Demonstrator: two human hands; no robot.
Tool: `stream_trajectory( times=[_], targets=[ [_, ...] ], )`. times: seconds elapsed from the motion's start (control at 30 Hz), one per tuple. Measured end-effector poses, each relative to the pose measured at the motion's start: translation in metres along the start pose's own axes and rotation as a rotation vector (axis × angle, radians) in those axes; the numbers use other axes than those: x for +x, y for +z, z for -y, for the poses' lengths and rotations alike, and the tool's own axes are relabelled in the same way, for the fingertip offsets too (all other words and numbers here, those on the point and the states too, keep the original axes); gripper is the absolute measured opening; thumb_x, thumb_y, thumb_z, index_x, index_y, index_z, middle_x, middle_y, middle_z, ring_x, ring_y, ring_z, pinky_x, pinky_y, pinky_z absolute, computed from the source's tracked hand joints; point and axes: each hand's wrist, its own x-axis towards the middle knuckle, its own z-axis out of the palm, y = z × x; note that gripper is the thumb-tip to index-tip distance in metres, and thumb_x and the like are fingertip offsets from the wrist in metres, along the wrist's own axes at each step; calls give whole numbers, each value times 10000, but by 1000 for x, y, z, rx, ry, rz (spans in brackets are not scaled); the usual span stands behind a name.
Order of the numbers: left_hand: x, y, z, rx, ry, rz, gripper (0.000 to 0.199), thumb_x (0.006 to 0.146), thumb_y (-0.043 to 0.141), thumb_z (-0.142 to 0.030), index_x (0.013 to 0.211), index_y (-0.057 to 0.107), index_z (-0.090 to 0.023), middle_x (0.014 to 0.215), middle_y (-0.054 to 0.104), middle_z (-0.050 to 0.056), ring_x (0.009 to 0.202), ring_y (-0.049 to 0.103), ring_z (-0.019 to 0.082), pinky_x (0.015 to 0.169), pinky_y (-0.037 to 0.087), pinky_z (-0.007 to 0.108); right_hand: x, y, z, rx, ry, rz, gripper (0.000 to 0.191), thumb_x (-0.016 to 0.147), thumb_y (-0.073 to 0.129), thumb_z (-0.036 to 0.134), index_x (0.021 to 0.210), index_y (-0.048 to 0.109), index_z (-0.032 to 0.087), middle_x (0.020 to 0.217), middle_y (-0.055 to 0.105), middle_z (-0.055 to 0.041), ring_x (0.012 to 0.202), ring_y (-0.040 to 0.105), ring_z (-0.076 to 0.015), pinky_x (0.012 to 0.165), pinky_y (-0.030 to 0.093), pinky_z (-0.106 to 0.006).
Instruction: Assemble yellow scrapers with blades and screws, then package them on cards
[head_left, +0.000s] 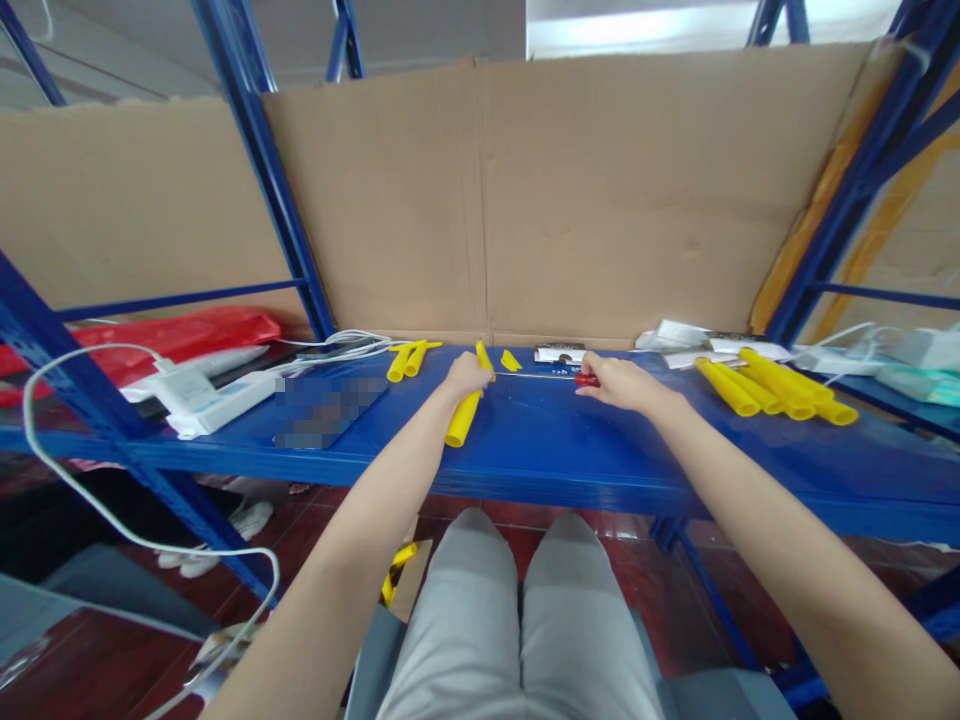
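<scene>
My left hand [466, 376] is wrapped round a yellow plastic tube [463, 422] with a pointed upper end, just above the blue shelf. In my right hand [616, 383] is a screwdriver [586, 380] with a red handle, gripped between thumb and fingers. Its long thin shaft runs level to the left and meets the tube beside my left hand; the tip is too small to make out. A small yellow piece [511, 361] lies behind the shaft. Close by, a white packet [560, 354] and tiny loose parts, too small to name, rest on the shelf.
Several yellow tubes [780, 388] lie at the right, and two assembled yellow pieces [409, 360] at the left. A power strip [225, 400] with a white cable stands on the left. Cardboard [600, 200] backs the blue shelf [540, 440]; blue posts [274, 170] flank it.
</scene>
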Motion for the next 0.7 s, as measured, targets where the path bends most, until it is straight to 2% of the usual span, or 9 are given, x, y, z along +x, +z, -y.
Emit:
stream_trajectory(
  times=[0.13,0.33,0.4,0.57,0.7],
  targets=[
    [1,0,1,3,13,14,66,741,601,-79,746,657,-46,750,711,166,555,657,180,486,461,222,0,1,-2,-28,-27,-28,229,913,514,289,1093,582,165,956,715,-114,845,665,-227,632,389,-265],
    [5,0,3,5,30,11,89,727,583,-80,692,662,-59,726,716,171,569,673,204,511,484,242,0,2,-4,-11,-51,-40,288,954,438,355,1008,672,196,1020,717,-107,914,662,-239,708,421,-289],
    [5,0,3,14,27,9,94,721,577,-74,692,665,-58,727,717,175,578,678,210,519,488,247,0,3,-4,15,-24,-30,281,954,438,350,1020,663,197,1016,715,-106,893,664,-234,698,422,-285],
    [2,-2,1,25,11,-2,79,711,584,-62,681,656,-60,745,717,187,610,688,223,526,486,249,2,5,-3,74,22,-25,263,866,604,363,1064,587,192,916,715,-81,790,658,-217,615,394,-259],
    [1,-1,1,16,13,-3,59,726,600,-74,709,655,-61,745,716,179,615,688,220,509,471,237,2,5,-4,13,-12,-67,191,910,529,331,1026,606,200,906,718,-85,814,661,-223,632,390,-266]
  ],
)
